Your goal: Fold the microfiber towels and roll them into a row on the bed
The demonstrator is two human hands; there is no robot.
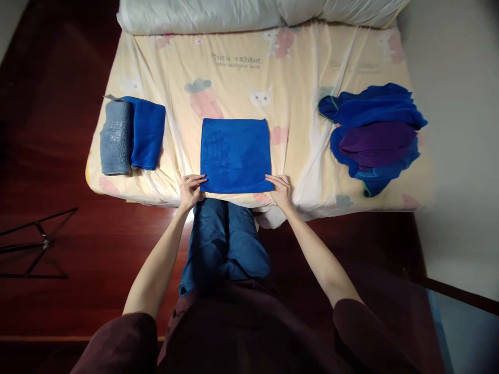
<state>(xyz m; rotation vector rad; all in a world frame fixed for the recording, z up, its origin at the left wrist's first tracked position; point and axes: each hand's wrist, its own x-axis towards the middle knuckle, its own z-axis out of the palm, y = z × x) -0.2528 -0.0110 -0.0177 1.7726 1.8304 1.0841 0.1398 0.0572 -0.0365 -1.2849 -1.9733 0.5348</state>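
Note:
A blue towel [236, 153] lies flat and square on the bed in front of me, its near edge close to the bed's front edge. My left hand [191, 190] pinches its near left corner between thumb and fingers. At the near right corner, my right hand [280, 190] grips the cloth the same way. Left of it rest a folded grey-blue fleecy towel [116, 137] with lettering and a folded blue towel [148, 134], side by side. A loose heap of blue cloths [378, 109] lies to the right, with a purple cloth [380, 144] on top.
The bed [234, 72] wears a pale yellow sheet with rabbit and carrot prints, wrinkled in places. A rolled white quilt [202, 15] runs along its far side. A black stand's legs [41, 241] are on the dark red floor at left; a wall [460, 130] stands at right.

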